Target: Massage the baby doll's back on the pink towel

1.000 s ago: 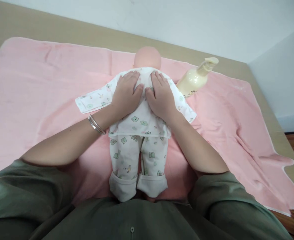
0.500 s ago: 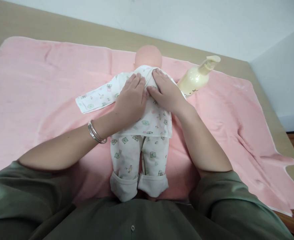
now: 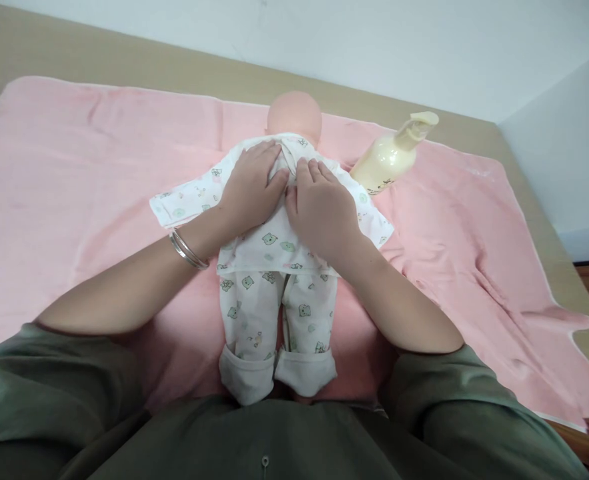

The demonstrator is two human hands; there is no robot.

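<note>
A baby doll (image 3: 294, 117) lies face down, its bald head away from me. It wears a white printed long-sleeved top (image 3: 269, 250) and matching trousers (image 3: 254, 313) with turned-up cuffs. My left hand (image 3: 254, 183) lies flat on the upper left of the doll's back, its fingers stretched toward the shoulder. Slightly lower on the right side of the back rests my right hand (image 3: 324, 207), also flat with fingers extended. Both palms touch the cloth and neither hand grips anything. The thumbs nearly meet over the middle of the back.
A pink blanket (image 3: 99, 153) is spread under the doll on a wooden table (image 3: 124, 50). To the doll's right, a pale yellow pump bottle (image 3: 387, 160) lies tilted near the sleeve. A white wall (image 3: 349, 40) stands behind the table.
My left hand has slid up and outward toward the doll's left shoulder. My right hand has moved down the back, and the right sleeve now shows more.
</note>
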